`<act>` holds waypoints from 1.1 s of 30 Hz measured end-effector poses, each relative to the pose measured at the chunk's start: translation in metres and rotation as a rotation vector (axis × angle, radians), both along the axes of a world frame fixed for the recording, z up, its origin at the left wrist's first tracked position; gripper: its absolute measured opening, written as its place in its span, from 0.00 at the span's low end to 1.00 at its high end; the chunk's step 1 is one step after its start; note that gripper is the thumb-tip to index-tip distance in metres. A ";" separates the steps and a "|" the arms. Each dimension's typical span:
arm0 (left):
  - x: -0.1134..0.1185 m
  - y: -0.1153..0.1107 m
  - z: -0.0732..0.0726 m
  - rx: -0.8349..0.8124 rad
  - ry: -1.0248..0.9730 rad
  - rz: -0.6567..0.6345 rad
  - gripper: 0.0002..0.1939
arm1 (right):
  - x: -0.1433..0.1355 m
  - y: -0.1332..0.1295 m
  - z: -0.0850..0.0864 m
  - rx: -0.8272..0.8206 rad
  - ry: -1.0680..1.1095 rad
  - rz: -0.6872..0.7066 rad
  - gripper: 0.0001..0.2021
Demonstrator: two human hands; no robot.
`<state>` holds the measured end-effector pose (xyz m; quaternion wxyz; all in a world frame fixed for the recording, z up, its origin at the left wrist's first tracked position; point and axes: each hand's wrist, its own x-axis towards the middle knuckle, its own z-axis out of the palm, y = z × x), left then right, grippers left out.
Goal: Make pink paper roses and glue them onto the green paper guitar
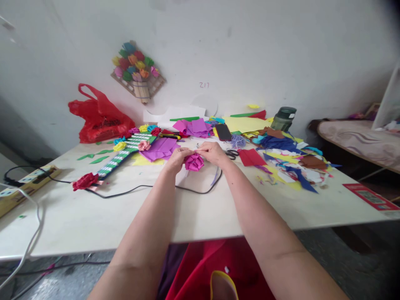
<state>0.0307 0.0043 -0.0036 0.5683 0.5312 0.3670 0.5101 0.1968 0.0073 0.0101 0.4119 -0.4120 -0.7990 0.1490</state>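
A magenta paper flower (194, 162) is held between my two hands, just above the middle of the white table (131, 225). My left hand (178, 158) grips its left side with bent fingers. On the other side, my right hand (214, 153) pinches the flower's upper right edge, fingers closed. The fingertips partly cover the flower's top. Close to my right hand lie black scissors (231, 154) and a ball of purple yarn (238, 141). Purple paper sheets (159, 149) lie left of my left hand.
A black cable (125, 194) crosses the table in front of the flower. At left are a green-and-white striped craft piece (120, 156) with paper flowers and a red plastic bag (98, 118). Paper scraps (287, 154), a phone (223, 132) and a dark green bottle (283, 118) occupy the right.
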 end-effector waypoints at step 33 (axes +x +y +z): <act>-0.002 -0.001 0.003 0.066 0.145 -0.063 0.14 | 0.013 -0.003 0.003 -0.311 0.100 0.123 0.13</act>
